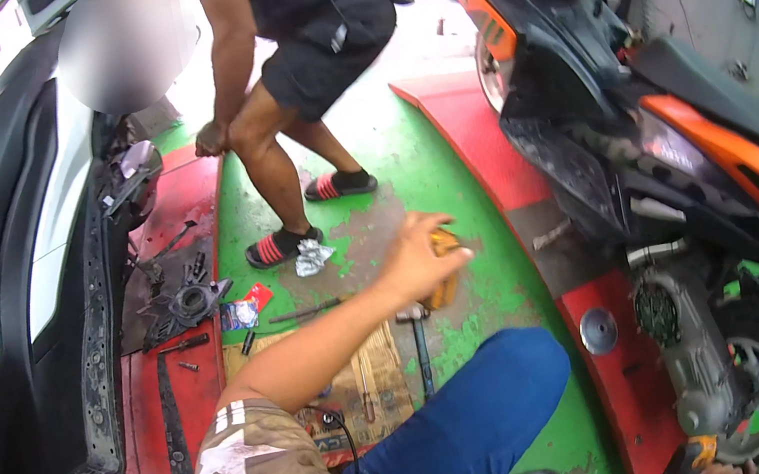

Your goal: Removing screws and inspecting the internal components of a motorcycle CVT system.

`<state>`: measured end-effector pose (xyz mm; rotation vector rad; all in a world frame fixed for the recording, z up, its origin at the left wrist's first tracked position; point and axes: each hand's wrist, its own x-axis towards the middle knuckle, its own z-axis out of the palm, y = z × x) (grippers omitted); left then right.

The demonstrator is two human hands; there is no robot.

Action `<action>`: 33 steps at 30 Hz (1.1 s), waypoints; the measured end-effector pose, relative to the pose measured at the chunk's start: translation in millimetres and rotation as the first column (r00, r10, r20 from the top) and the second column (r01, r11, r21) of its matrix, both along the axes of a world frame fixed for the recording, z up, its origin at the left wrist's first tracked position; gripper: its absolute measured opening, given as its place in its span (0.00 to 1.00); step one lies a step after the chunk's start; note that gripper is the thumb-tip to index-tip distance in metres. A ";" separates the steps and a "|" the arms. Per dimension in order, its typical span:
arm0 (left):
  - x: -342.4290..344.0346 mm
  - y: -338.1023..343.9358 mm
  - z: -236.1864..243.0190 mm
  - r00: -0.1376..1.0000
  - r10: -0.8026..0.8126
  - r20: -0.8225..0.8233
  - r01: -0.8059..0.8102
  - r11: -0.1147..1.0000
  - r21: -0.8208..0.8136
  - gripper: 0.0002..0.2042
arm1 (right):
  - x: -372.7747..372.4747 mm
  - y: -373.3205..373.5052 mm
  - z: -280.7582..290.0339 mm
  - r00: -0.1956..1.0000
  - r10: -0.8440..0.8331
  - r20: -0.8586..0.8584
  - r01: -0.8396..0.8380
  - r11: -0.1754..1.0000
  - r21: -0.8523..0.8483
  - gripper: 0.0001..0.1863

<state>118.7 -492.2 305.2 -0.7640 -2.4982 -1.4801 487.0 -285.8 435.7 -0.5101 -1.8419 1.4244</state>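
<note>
My left hand reaches forward over the green floor, its fingers curled around a yellow-brown, block-like thing whose kind I cannot make out. Below it a hammer lies on the floor. At the bottom right edge only part of my right hand shows, closed on a yellow and black power tool. That tool is beside the rear wheel of an orange and black scooter; the frame cuts off its lower part.
A white and black scooter stands left on a red ramp; another red ramp is under the orange one. Dark removed parts, a cardboard sheet and a metal disc lie about. Ahead, a person in black bends forward.
</note>
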 end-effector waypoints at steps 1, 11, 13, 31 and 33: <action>-14.3 -12.3 -30.7 0.998 0.050 0.043 -0.045 0.992 -0.116 0.29 | 7.9 -4.1 -1.6 0.995 -0.060 0.082 0.059 0.998 0.022 0.27; -30.3 -97.9 -257.3 0.752 0.481 0.450 -0.169 0.801 -0.574 0.33 | 27.1 3.1 -23.9 0.583 -0.553 0.596 0.335 0.831 0.444 0.26; -26.9 -75.9 -271.1 0.688 0.491 0.534 -0.095 0.791 -0.605 0.34 | 53.7 7.6 -29.0 0.535 -0.706 0.465 -0.033 0.532 0.846 0.22; -14.9 -124.6 -348.4 0.632 0.648 0.425 -0.137 0.633 -0.762 0.41 | 77.2 57.1 -141.4 0.558 -0.814 0.160 0.240 0.342 0.909 0.13; -24.4 -124.9 -351.3 0.616 0.673 0.408 -0.206 0.638 -0.742 0.41 | 80.0 55.3 -142.6 0.581 -0.795 0.173 0.264 0.385 0.884 0.13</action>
